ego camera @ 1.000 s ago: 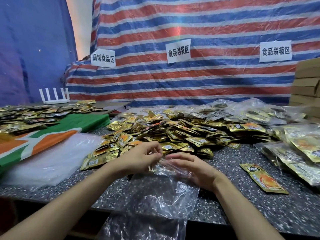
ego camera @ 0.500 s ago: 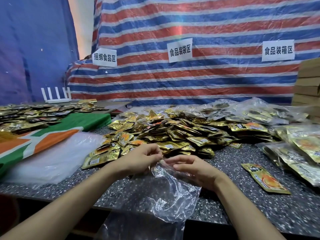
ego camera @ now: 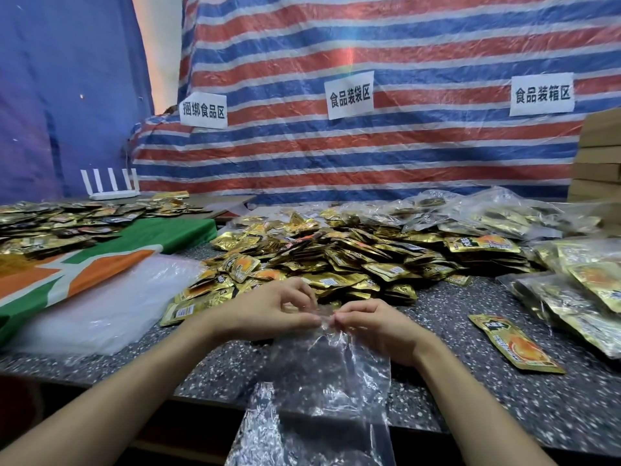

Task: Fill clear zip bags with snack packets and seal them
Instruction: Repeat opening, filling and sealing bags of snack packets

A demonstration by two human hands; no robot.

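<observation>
both forearms reach in from 7 and 5 o'clock, and the left hand [ego camera: 268, 314] and right hand [ego camera: 376, 326] meet fingertip to fingertip, curled fingers and thumbs pinching the top edge of the clear zip bag [ego camera: 322, 381]. the bag lies crumpled on the speckled table [ego camera: 453, 381] and droops over its near edge toward 6 o'clock. the pile of snack packets [ego camera: 353, 260] sits just at 12 o'clock of the hands.

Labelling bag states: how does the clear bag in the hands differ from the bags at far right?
The held bag is empty; right bags hold gold packets. The held bag is pinched at its top by left hand and right hand, draping over the table edge; right bags lie flat, untouched. Both are clear plastic.
</observation>
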